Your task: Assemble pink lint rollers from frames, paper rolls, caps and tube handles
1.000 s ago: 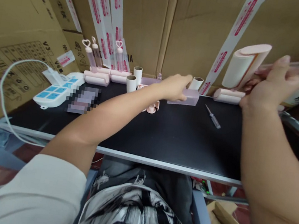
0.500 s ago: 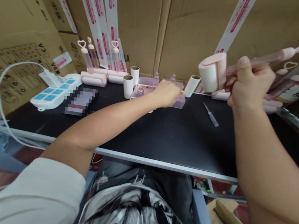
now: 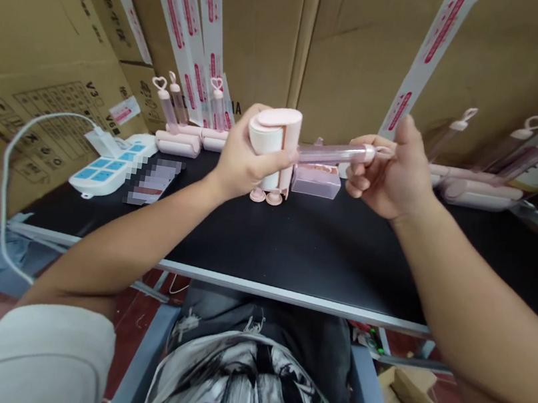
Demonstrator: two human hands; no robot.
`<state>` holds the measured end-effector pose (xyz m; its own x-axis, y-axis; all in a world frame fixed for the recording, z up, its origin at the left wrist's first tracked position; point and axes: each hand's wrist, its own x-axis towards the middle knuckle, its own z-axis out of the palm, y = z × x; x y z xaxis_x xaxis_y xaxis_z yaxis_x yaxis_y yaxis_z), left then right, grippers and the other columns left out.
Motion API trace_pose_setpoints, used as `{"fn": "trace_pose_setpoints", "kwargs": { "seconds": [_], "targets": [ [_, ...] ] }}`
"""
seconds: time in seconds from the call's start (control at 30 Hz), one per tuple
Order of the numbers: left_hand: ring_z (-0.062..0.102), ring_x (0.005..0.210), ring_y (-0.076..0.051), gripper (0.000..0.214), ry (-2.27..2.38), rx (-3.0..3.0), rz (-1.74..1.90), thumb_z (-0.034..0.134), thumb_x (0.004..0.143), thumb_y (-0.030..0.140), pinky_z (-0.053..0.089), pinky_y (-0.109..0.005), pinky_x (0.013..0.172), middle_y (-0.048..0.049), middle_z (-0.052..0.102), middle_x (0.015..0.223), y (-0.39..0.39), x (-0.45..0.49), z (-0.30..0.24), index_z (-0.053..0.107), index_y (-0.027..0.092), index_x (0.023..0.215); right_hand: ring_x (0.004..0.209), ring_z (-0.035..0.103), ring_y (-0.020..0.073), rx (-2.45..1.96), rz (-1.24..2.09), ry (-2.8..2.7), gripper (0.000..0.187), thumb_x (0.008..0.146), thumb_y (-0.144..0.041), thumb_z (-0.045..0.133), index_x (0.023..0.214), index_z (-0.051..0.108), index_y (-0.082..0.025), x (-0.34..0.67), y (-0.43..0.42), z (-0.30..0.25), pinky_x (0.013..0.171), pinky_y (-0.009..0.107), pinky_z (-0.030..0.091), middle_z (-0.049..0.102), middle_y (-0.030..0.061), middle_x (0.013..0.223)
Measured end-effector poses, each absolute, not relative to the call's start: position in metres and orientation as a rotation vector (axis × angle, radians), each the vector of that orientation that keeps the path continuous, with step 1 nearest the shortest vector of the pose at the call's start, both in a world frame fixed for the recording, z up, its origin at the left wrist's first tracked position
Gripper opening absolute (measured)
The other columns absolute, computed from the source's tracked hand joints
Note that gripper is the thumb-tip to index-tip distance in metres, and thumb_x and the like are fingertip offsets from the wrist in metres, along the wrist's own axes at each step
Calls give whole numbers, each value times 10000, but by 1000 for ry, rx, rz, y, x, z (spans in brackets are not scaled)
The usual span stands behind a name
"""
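My left hand [image 3: 239, 160] is wrapped round a pink-and-white oval case [image 3: 274, 141], held upright above the table. A translucent pink tube handle [image 3: 331, 155] sticks out sideways from the case to the right. My right hand [image 3: 390, 169] has its curled fingers at the handle's far end, by the pink cap and loop, with the thumb raised. Below the case are two small pink round pieces [image 3: 265, 197]. Behind the handle lies a clear lilac box [image 3: 316, 182], partly hidden. The white tubes and the screwdriver are largely or wholly covered by my hands.
More pink cases with upright loop-topped handles stand at the back left [image 3: 177, 142] and back right [image 3: 482, 193]. A white power strip [image 3: 113, 165] with a cable and a blurred flat item [image 3: 155, 181] lie left. Cardboard [image 3: 253, 37] walls the black table's [image 3: 301, 253] back.
My right hand has brought the case in from the right to the middle. My left hand has left the lilac parts and taken the case; my right hand has shifted to the handle's loop end.
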<state>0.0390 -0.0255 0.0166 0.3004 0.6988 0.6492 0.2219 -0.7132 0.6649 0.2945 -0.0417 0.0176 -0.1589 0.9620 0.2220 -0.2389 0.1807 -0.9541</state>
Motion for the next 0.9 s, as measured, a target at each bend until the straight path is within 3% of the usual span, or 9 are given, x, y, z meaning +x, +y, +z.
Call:
{"fn": "trace_pose_setpoints", "kwargs": {
  "seconds": [0.07,0.13,0.33,0.57,0.73,0.9],
  "targets": [
    [762,932,-253,660,714,2047,1519,836,768,686,604,-410,821,-39,745,1034,-22,23,17,499,258,1139,393,399,111,-828,1247,-1272,475,806,-718,819,794,680,-264,300,-43,21,383,294,385,608,-40,563],
    [765,984,-273,697,733,2041,1524,860,720,708,608,-429,852,-44,761,1049,-18,14,15,526,263,1141,403,426,103,-843,1254,-1322,467,773,-681,875,796,692,-252,302,-45,23,385,282,409,647,-32,608],
    [738,1174,-339,816,957,2118,1358,830,711,770,601,-472,909,-92,780,1117,-17,8,9,560,259,1288,465,560,123,-825,1280,-1455,457,729,-631,948,824,742,-235,294,-51,19,420,293,514,725,17,718],
    [734,1068,-289,734,843,2045,1456,810,695,836,596,-473,893,-4,797,1083,-22,12,12,616,330,1191,536,625,148,-754,1052,-1473,394,766,-596,941,826,718,-277,287,-59,18,516,322,585,759,-5,743],
    [751,934,-273,707,728,2018,1405,931,646,691,608,-434,819,-27,743,930,-19,10,13,604,229,1069,677,700,198,-912,774,-1817,361,836,-603,885,840,795,-253,301,-59,20,666,363,612,764,38,765],
    [716,915,-247,595,809,2118,997,955,627,447,572,-395,846,-42,734,958,-26,23,1,620,167,1032,965,728,274,-810,617,-2038,468,840,-575,881,1212,777,-310,291,-58,6,861,418,604,787,67,1152]
  ]
}}
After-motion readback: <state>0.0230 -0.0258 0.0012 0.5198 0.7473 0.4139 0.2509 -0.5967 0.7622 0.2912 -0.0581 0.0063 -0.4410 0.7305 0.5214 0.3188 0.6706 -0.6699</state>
